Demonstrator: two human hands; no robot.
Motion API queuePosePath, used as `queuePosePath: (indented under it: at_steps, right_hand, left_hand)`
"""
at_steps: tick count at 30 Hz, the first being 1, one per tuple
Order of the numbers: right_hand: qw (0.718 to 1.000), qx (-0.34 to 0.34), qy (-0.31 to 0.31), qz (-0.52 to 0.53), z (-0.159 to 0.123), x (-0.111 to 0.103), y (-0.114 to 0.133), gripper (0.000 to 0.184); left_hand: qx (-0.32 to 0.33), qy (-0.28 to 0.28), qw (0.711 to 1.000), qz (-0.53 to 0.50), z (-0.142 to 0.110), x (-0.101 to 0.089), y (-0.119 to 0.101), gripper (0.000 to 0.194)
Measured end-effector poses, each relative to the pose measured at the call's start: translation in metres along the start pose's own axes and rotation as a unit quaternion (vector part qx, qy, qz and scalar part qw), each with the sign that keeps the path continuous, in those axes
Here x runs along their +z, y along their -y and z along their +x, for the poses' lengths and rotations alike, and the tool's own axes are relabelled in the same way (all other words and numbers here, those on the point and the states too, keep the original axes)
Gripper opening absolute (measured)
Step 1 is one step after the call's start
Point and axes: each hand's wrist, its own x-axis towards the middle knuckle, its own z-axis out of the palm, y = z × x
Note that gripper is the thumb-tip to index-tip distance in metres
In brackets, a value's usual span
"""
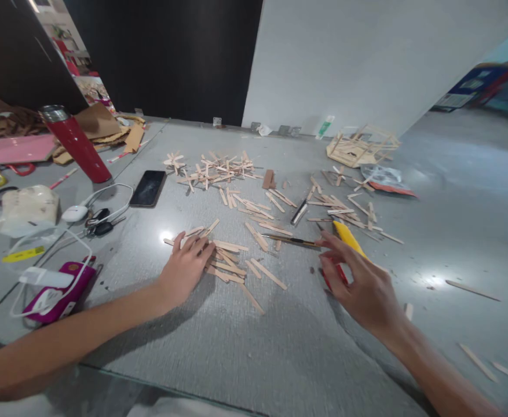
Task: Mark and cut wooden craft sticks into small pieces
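My left hand [185, 266] lies flat with fingers stretched out on a small pile of wooden craft sticks [230, 263] on the grey table [245, 336]. My right hand [360, 284] hovers with fingers spread over a red-handled tool [334, 277] and beside a yellow utility knife [348, 237]; it holds nothing. A thin dark-handled tool [291, 240] lies between the two hands. More sticks, some glued into crosses [212, 168], are scattered further back. A small stick-built frame [360, 146] stands at the back right.
At the left are a red flask [77, 145], a black phone [148, 188], a white mouse and keys [86, 217], a magenta device with white cable [58, 289] and cardboard scraps [106, 127]. Loose sticks [473, 289] lie at the right. A wall stands behind.
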Motion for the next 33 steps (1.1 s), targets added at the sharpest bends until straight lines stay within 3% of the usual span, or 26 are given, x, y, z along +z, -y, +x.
queuePosePath:
  at_steps: [3,9,15,19,21,23,27,30,32,33]
  right_hand:
    - [1.000,-0.012,0.018,0.006,-0.001,0.005,-0.001,0.046]
    - [0.999,-0.012,0.048,0.011,-0.004,0.012,0.003,0.035]
    - [0.998,-0.029,0.056,0.008,-0.005,0.016,-0.002,0.032]
    - [0.999,-0.029,0.045,0.007,-0.005,0.018,-0.004,0.032]
    - [0.999,-0.014,0.050,0.008,-0.005,0.016,-0.003,0.027]
    - [0.998,-0.002,0.060,0.011,-0.004,0.013,-0.003,0.035]
    - [0.998,0.057,0.037,0.001,-0.003,0.004,-0.005,0.055]
    - [0.991,0.132,-0.008,-0.032,0.000,0.002,-0.010,0.043]
    - [0.986,0.158,-0.031,-0.035,0.002,0.002,-0.013,0.028]
    - [0.987,0.152,-0.040,-0.030,0.004,0.003,-0.015,0.031]
  left_hand:
    - [0.004,-0.020,1.000,-0.017,0.000,0.002,-0.002,0.029]
    - [-0.006,-0.024,0.995,-0.095,-0.003,0.003,-0.001,0.023]
    - [-0.030,-0.054,0.992,-0.113,-0.005,0.012,0.000,0.030]
    - [-0.045,-0.075,0.990,-0.110,-0.005,0.007,0.003,0.044]
    - [-0.058,-0.090,0.990,-0.087,-0.003,0.003,0.003,0.054]
    - [-0.077,-0.105,0.990,-0.045,0.000,-0.001,0.002,0.060]
    - [-0.047,-0.133,0.990,-0.023,0.002,-0.006,-0.006,0.029]
    - [-0.005,-0.155,0.987,-0.052,0.000,-0.007,-0.009,0.020]
    - [-0.006,-0.164,0.985,-0.050,-0.001,-0.006,-0.009,0.033]
    - [-0.006,-0.165,0.985,-0.045,-0.002,-0.006,-0.009,0.044]
